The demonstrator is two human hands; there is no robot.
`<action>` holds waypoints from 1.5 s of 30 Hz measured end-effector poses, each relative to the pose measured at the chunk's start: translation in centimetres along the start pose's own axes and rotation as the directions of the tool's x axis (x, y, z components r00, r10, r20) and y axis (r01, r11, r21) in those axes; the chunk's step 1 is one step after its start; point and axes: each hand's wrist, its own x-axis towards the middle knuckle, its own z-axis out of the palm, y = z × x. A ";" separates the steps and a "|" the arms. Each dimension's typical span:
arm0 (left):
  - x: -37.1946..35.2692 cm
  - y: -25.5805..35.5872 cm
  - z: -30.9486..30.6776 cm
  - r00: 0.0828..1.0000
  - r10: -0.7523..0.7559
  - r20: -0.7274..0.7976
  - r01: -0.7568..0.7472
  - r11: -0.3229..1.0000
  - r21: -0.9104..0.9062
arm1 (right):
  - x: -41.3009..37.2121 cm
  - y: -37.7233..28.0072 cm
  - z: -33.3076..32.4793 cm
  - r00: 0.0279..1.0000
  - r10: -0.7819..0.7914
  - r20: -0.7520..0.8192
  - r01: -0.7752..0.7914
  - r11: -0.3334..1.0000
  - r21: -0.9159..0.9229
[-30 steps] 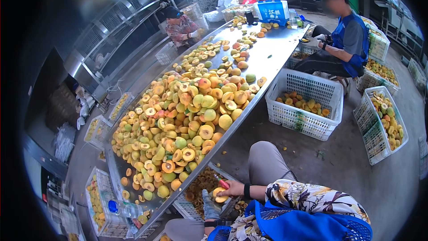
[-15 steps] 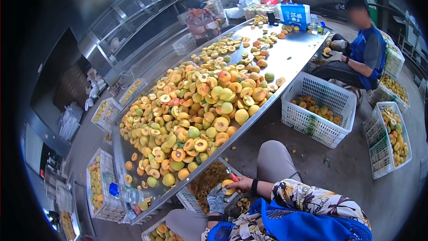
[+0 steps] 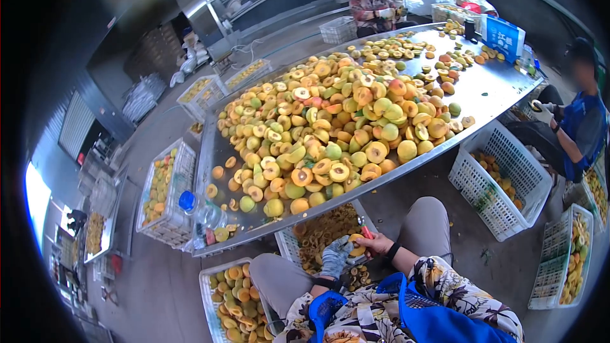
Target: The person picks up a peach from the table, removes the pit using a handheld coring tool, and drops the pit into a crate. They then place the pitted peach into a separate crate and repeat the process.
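My left hand (image 3: 337, 257), in a grey glove, grips a yellow peach half (image 3: 357, 247) between its fingers. My right hand (image 3: 377, 244), ungloved with a black wristband, is closed around a small red-handled tool (image 3: 366, 232) whose metal end points up and away. The right fingers also touch the peach half, so both hands meet at it. Just beyond them, a white crate (image 3: 289, 246) between my knees holds brownish pits and scraps (image 3: 321, 232). Above it, the metal table (image 3: 279, 218) carries a large heap of halved peaches (image 3: 330, 127).
A crate of peaches (image 3: 238, 305) stands by my left leg, another crate (image 3: 168, 197) left of the table. A large bottle (image 3: 206, 211) lies at the table's left corner. Right are a part-filled crate (image 3: 502, 181) and a seated co-worker (image 3: 581, 121); another person (image 3: 375, 9) sits across.
The view has swung left, so the table and crates appear farther right. Both hands stay together at the peach half. The crate by my left leg shows more fully.
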 end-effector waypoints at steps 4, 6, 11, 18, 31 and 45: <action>0.5 -1.2 1.2 0.951 0.284 -0.124 -0.290 0.957 -0.030 | 0.4 0.0 0.1 0.999 -0.029 -0.017 0.028 0.999 -0.040; -1.2 4.1 1.6 0.993 -0.094 -0.068 0.058 0.910 -0.411 | 0.1 -0.6 0.3 0.991 -0.136 0.018 0.136 0.991 0.015; -2.6 6.9 1.9 0.979 0.201 0.023 -0.197 0.974 -0.115 | -1.6 -2.4 1.3 0.956 -0.294 0.025 0.283 0.938 0.202; -2.8 7.8 2.7 0.891 0.444 0.091 -0.453 0.880 0.144 | -2.5 -3.0 1.4 0.936 -0.342 0.087 0.302 0.903 0.305; -0.8 3.8 0.5 0.900 0.434 -0.027 -0.397 0.846 0.356 | -2.1 -0.4 3.3 0.936 -0.334 -0.109 0.335 0.942 -0.010; -0.8 4.2 0.3 0.739 0.606 0.294 -0.556 0.301 0.775 | -2.2 -0.6 3.7 0.921 -0.298 -0.251 0.274 0.953 -0.127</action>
